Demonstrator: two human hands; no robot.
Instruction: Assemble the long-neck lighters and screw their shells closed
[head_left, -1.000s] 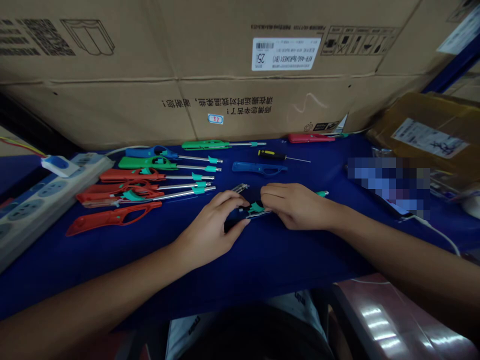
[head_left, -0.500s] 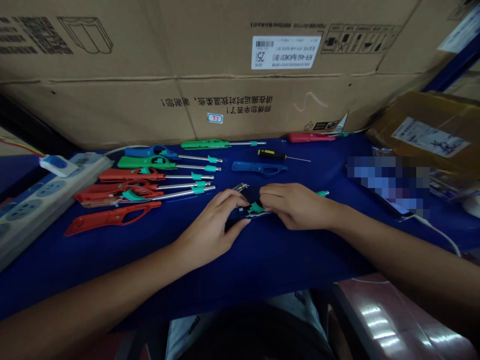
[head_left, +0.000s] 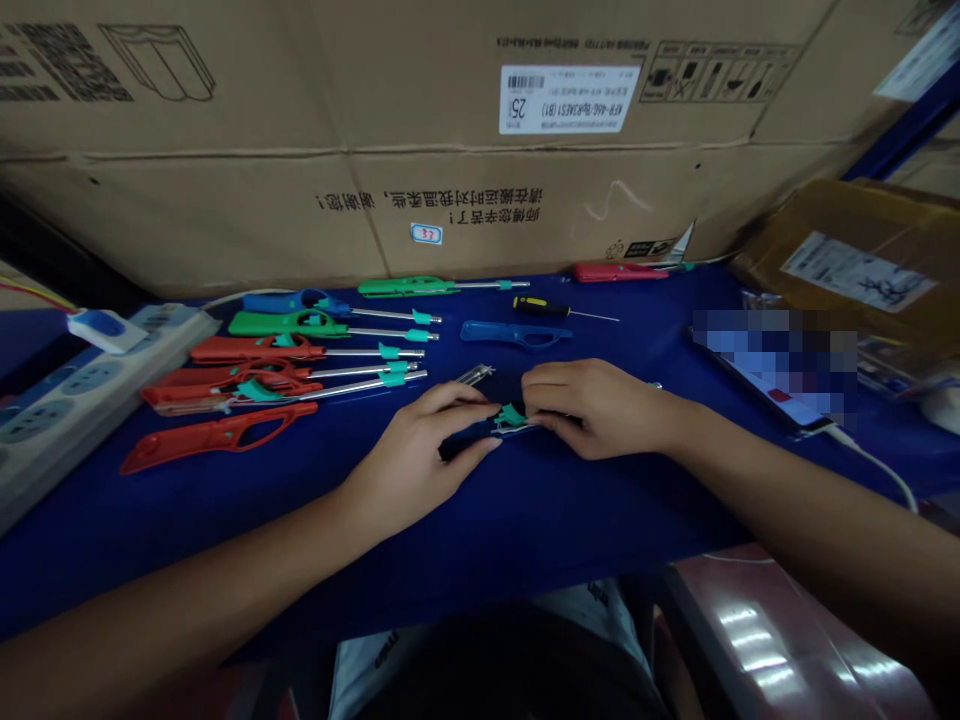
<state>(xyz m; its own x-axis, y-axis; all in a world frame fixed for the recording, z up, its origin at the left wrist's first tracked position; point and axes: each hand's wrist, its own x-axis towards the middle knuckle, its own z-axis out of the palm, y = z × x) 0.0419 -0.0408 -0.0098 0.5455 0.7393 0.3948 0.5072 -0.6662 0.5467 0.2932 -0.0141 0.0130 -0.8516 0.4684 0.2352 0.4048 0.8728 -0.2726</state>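
In front of me, a partly assembled stick lighter [head_left: 511, 416] lies between my hands, its teal trigger and a thin pale wire showing. My left hand [head_left: 416, 455] grips its dark blue handle end, thumb below and fingers above. My right hand [head_left: 592, 405] pinches the lighter just right of the trigger; the exact part is covered by the fingers. The tip of a metal tube [head_left: 657, 385] pokes out behind my right hand. Just beyond my left fingers lies a clear, silvery narrow piece [head_left: 476, 375]. Farther back rests a loose blue handle shell [head_left: 514, 334].
Several stick lighters lie to the left, including a green one [head_left: 289, 324], with a red handle shell [head_left: 217, 438] nearest. A power strip [head_left: 97, 390] borders them. Behind are a screwdriver [head_left: 544, 306], a red lighter [head_left: 621, 272] and a cardboard box [head_left: 262, 220]. A phone [head_left: 765, 380] lies right.
The view has shifted slightly. My left fingers reach a little farther over the lighter's handle, and the tube's tip shows less behind my right hand. Both hands keep their hold.
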